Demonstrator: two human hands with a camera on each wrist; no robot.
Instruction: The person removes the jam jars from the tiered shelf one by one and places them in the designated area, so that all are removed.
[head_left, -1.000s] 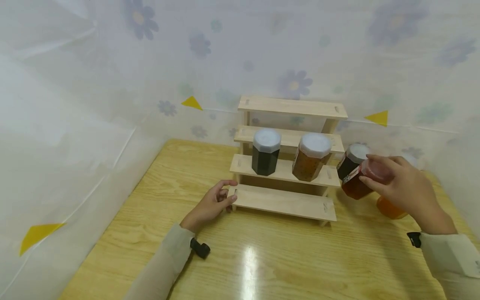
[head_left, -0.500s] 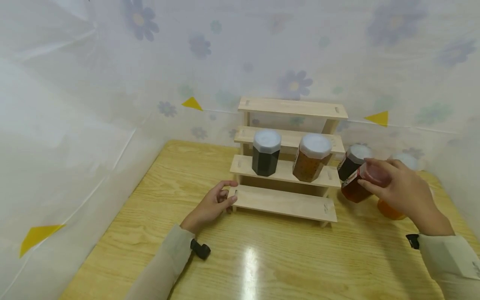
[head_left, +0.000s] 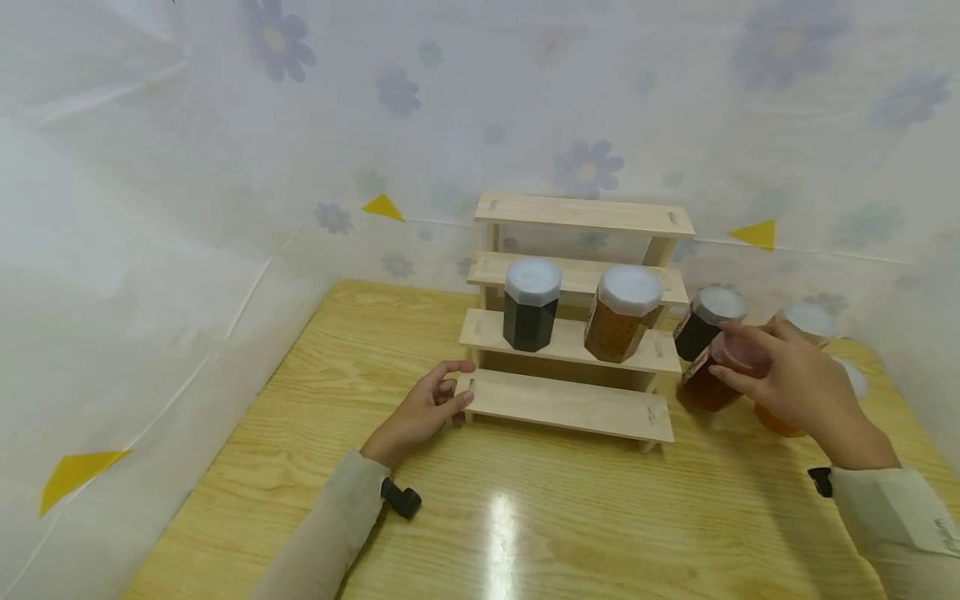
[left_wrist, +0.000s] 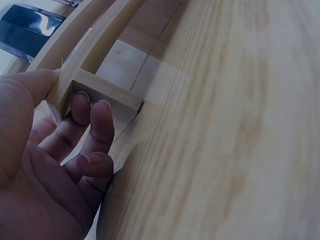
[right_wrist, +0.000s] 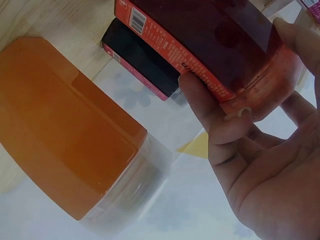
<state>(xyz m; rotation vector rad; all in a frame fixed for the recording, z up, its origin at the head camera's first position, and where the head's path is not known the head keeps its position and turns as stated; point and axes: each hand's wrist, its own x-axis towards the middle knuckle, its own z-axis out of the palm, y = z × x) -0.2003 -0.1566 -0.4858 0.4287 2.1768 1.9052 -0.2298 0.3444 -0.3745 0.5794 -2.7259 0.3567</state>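
Table (head_left: 375,333): yellow, wavy wood grain. Rack (head_left: 562,406): pale wood. On second-lowest shelf (head_left: 572,338), greenish-black jar (head_left: 529,322) toward left end, speckled amber-brown jar (head_left: 615,332) toward right end; both lids (head_left: 535,275) frosted white. Off rack's right end: deep red jar (head_left: 707,382), orange-red label (right_wrist: 172,52) with pale print; black jar (head_left: 694,333) behind. Toward table's right edge: orange jar (right_wrist: 65,125). Backdrop (head_left: 480,83): white, mauve and pale green flowers (head_left: 588,168), yellow triangles (head_left: 383,207). Sleeves (head_left: 888,508): pale grey-beige.

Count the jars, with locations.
6 in view: black jar and brown jar on the third shelf down of the wooden rack; dark jar right of it; red jar in the right hand; orange jar and sixth jar, both partly behind that hand. More may be hidden.
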